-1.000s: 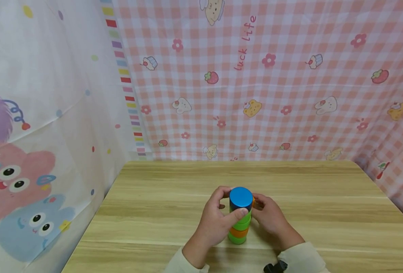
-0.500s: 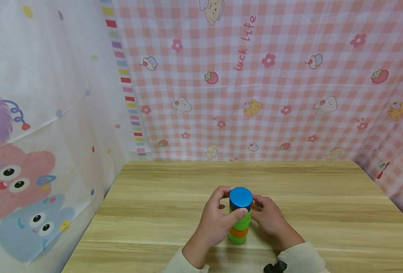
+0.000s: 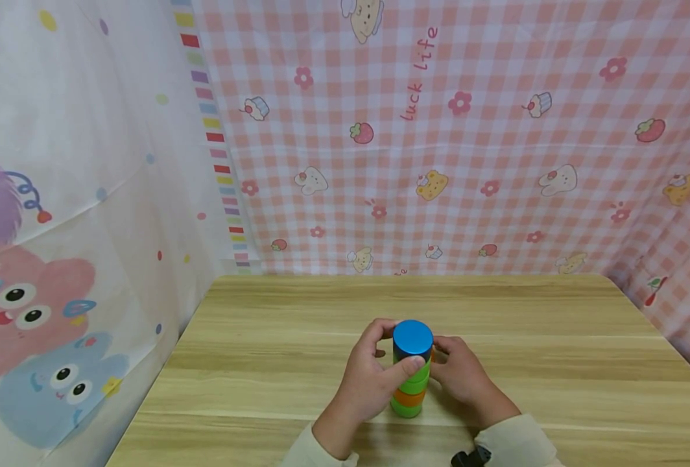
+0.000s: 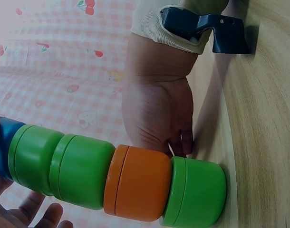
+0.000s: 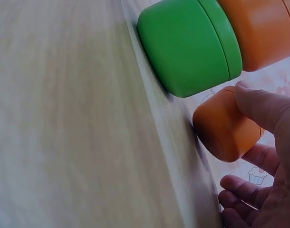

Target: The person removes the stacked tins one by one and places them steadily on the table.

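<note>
Stack (image 3: 414, 387) of five jars stands upright at the near side of the worktop (image 3: 275, 337), between the hands, its long axis vertical: green, orange, green, green, then the blue jar (image 3: 412, 336) on top. The left hand (image 3: 370, 379) grips that top from the left, thumb in front, fingers behind. Just beside the stack, on its right, the right hand (image 3: 458, 371) pinches a smaller orange jar (image 5: 225, 126) between thumb and fingers; whether that jar touches the stack or the worktop I cannot tell. So the stack lies left of the right hand, and the left hand is nearer its top. Beyond the worktop hangs checked cloth (image 3: 467, 149).
</note>
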